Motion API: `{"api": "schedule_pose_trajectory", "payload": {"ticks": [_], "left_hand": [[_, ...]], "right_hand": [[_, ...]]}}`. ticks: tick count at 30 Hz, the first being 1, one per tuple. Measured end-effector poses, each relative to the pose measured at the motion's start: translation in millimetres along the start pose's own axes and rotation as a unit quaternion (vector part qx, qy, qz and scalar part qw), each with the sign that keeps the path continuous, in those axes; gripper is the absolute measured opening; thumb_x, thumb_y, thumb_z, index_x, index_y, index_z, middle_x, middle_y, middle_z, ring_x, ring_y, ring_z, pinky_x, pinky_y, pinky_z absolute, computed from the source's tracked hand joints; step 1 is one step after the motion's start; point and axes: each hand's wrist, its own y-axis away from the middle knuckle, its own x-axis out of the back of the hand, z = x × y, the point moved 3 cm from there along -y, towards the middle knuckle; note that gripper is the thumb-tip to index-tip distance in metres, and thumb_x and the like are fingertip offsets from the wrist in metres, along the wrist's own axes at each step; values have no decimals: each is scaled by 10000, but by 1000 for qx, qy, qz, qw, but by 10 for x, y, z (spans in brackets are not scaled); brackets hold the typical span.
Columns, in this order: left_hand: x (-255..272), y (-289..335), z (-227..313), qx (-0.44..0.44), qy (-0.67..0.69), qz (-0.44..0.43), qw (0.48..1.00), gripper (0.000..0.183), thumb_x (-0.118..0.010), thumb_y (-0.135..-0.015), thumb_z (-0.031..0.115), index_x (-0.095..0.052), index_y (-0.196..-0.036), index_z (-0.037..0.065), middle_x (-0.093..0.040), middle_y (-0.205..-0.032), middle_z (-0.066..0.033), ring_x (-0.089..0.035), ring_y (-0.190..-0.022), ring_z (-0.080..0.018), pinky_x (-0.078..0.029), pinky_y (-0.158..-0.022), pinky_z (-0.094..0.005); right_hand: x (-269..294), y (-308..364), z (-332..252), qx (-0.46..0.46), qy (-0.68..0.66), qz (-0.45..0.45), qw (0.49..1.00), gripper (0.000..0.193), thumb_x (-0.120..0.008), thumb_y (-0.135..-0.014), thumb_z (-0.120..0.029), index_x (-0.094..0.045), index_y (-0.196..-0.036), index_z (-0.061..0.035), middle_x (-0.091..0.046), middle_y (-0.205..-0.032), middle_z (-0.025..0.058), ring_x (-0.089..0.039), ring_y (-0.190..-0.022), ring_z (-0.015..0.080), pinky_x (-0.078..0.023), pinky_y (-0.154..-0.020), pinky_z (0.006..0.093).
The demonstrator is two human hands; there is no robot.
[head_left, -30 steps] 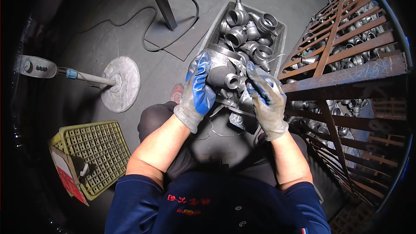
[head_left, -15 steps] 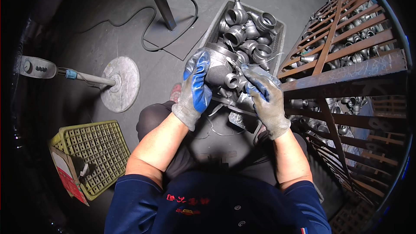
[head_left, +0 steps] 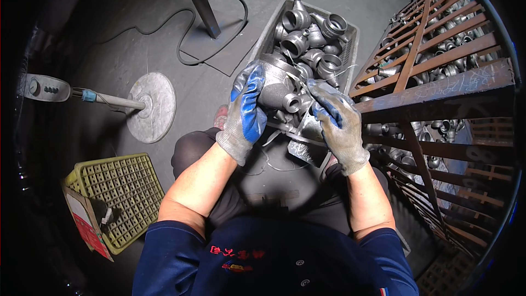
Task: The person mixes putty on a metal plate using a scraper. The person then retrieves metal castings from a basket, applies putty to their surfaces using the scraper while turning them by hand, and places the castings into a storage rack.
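My left hand (head_left: 248,104), in a grey glove with a blue coated palm, is closed around a large grey metal pipe fitting (head_left: 276,85). The fitting has a threaded rim on top and a small round side opening facing right. My right hand (head_left: 338,120), gloved alike, is closed just right of the fitting, fingers curled toward its rim. A thin pale strip or tool shows between its fingertips and the fitting, too small to make out. Beneath and beyond the hands stands a grey plastic crate (head_left: 355,41) full of similar metal fittings (head_left: 297,44).
A rusty barred metal cage (head_left: 416,44) holding many fittings rises at the right. To the left are a yellow-green plastic crate (head_left: 123,186) and a stand with a round white base (head_left: 152,108). A black cable (head_left: 192,19) lies near a metal post (head_left: 200,3).
My right hand has shifted slightly to the right, away from the fitting's rim. My left hand and the fitting stay almost in place.
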Motion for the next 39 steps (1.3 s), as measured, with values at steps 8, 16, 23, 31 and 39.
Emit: {"api": "schedule_pose_trajectory", "payload": {"ticks": [8,16,23,31,39], "left_hand": [[36,7,0,-4,-32,-5,999,383,-529,-919,256,-465,-1236,51,-530,-1201,-81,-538,-1085,-182,-452,-942,-339],[-33,111,92,-294,-308,-125,896,398,-530,-916,261,-458,-1243,47,-503,-1235,-92,-511,-1125,-191,-422,-968,-352],[-7,14,13,1,-15,-19,1000,348,-502,-933,233,-469,-1216,33,-534,-1177,-78,-534,-1075,-162,-439,-948,-312],[1,81,15,-200,-148,-157,956,372,-501,-931,241,-452,-1241,40,-514,-1210,-73,-500,-1121,-151,-423,-960,-314],[-124,60,-84,58,7,-29,998,348,-500,-937,191,-448,-1241,30,-541,-1164,-87,-549,-1054,-165,-456,-924,-301]], "right_hand": [[-4,-8,39,18,14,-10,1000,377,-599,-764,-47,-608,-1134,-119,-627,-954,149,-601,-885,332,-480,-781,377],[25,-12,32,5,12,-27,1000,402,-583,-755,-11,-609,-1140,-124,-622,-910,152,-600,-826,333,-479,-738,387],[47,-10,33,-3,-1,-23,1000,428,-584,-747,-4,-609,-1150,-145,-610,-889,152,-593,-808,333,-475,-722,386],[59,-5,27,-25,13,-64,998,410,-619,-762,-27,-598,-1160,-121,-630,-972,139,-616,-887,276,-485,-794,333],[-139,-98,160,-200,-424,54,882,530,-685,-805,-69,-462,-1273,42,-571,-1145,98,-559,-961,117,-459,-856,246]]}}
